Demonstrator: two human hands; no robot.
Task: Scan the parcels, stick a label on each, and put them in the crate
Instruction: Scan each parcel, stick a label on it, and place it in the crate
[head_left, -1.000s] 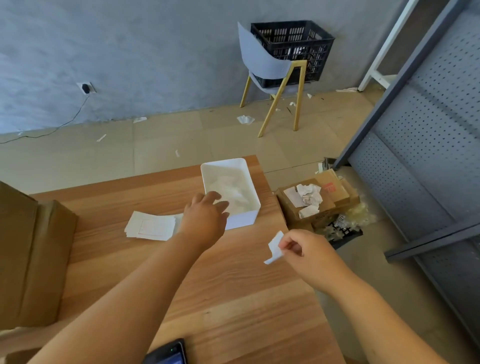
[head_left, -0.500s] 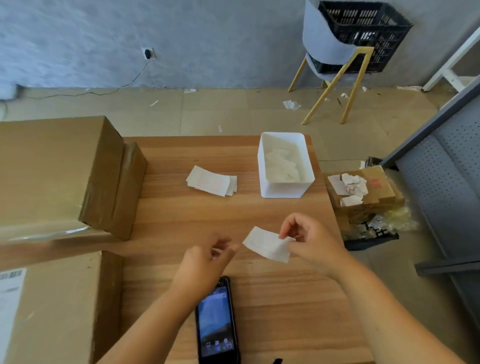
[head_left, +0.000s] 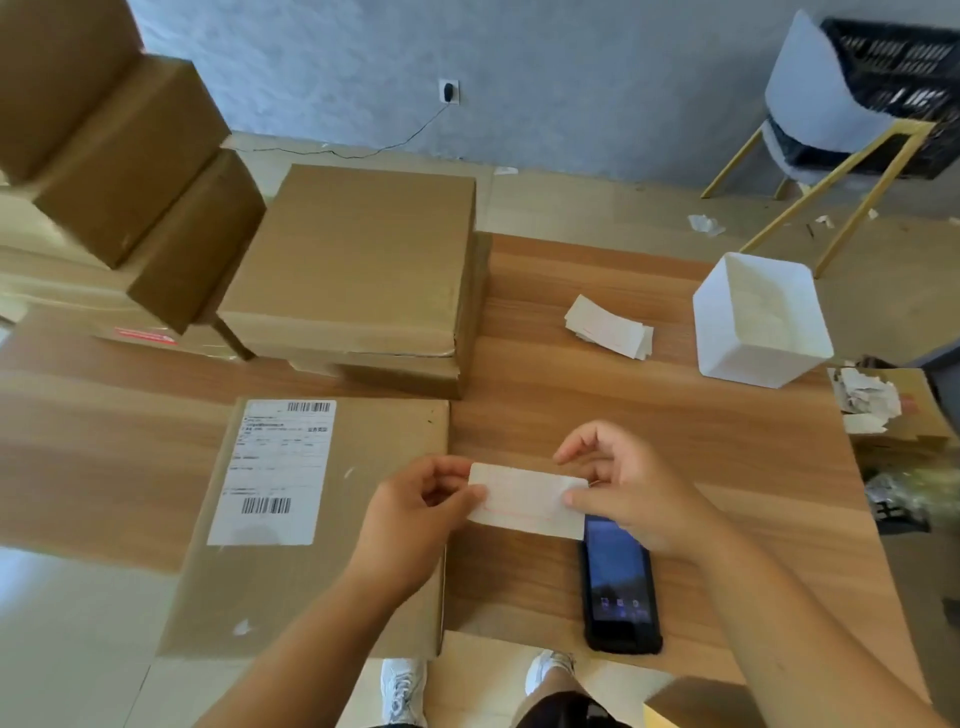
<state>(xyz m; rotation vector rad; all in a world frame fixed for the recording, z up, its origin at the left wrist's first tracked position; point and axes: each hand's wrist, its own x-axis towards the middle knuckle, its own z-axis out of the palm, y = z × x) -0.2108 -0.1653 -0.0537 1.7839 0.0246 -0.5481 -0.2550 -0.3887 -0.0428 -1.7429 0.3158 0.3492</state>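
A white label (head_left: 524, 499) with a thin red border is stretched between my two hands above the wooden table (head_left: 675, 431). My left hand (head_left: 415, 514) pinches its left end and my right hand (head_left: 628, 493) pinches its right end. Just left of the label lies a flat cardboard parcel (head_left: 332, 525) with a printed shipping label and barcodes on top. A black handheld scanner (head_left: 618, 587) lies face up on the table under my right hand. The black crate (head_left: 893, 67) sits on a chair at the far right.
More cardboard parcels (head_left: 363, 265) are stacked at the back left. A pile of spare labels (head_left: 608, 327) and a white plastic bin (head_left: 758, 322) lie at the back right. A box of paper scraps (head_left: 883, 405) stands on the floor beside the table's right edge.
The view has swung left, bringing the parcels into sight. My left hand has come off the bin and taken the label's left end; both hands now hold it flat by the parcel.
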